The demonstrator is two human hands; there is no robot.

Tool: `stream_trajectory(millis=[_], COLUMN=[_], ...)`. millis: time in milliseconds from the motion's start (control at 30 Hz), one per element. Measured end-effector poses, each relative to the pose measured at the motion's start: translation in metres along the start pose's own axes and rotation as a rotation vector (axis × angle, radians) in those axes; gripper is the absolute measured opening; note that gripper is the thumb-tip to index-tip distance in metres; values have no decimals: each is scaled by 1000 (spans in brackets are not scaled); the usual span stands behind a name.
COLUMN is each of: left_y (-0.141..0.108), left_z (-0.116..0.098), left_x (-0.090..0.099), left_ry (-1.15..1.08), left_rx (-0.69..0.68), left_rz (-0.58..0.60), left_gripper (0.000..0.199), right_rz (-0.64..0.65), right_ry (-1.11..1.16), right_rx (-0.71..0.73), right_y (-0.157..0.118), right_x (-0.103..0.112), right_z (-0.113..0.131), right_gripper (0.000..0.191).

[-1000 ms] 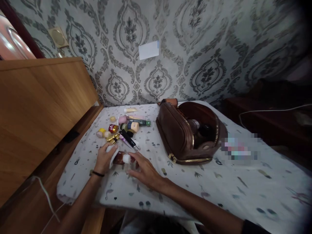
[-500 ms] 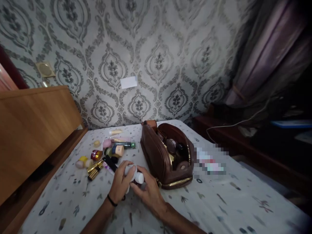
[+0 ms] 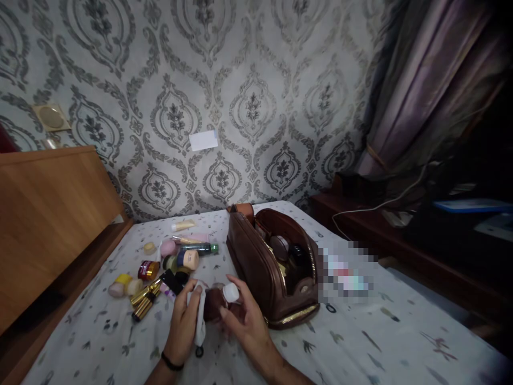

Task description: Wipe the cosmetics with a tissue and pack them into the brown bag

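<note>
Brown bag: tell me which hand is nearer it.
Right. The right hand is close to the bag, by its near end; the left hand is farther left, beyond the bottle.

Wallpaper [image 3: 252, 101] is pale grey with darker grey damask medallions. The bag [image 3: 256, 262] is dark brown with gold zips, the bottle [image 3: 214, 305] brownish with a white cap [image 3: 231, 292]. Cloth [image 3: 340, 342]'s white with little leafy prints, and the tied curtain [image 3: 420, 80] looks kinda mauve.
</note>
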State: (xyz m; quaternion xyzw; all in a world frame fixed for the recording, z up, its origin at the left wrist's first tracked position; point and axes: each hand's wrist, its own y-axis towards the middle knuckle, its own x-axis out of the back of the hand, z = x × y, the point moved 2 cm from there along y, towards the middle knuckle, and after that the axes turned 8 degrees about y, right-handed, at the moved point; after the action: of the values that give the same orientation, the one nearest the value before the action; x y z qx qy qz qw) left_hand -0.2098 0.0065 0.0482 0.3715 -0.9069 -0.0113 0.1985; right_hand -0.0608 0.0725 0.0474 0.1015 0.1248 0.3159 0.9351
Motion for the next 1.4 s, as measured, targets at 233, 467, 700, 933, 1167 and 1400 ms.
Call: stream_trajectory(millis=[233,467,700,933,1167,1400], left_y=[-7,-12,-1,0,-6,-12], left_z=[-9,-27,-18,-19,-30,-31], left_x=[-1,2,4,4,13,10], left_ry=[-6,-101,-371,-326,-68,88], left_rx=[22,-125,126,79,-140,-333], left_rz=[107,316,149,44,-3,126], left_gripper=[53,36,44,45,23,26], right_rz=[73,198,255,98,58,88], right_ry=[-98,-261,-181,100,29,-154], right_rx=[84,313,373,10,-25,160], right_y=[-2,-8,-4,3,1,-2], right_x=[-5,-2,-1,-4,-4,-3], right_z=[5,10,18,5,1,-3], right_gripper=[19,38,32,37,45,54])
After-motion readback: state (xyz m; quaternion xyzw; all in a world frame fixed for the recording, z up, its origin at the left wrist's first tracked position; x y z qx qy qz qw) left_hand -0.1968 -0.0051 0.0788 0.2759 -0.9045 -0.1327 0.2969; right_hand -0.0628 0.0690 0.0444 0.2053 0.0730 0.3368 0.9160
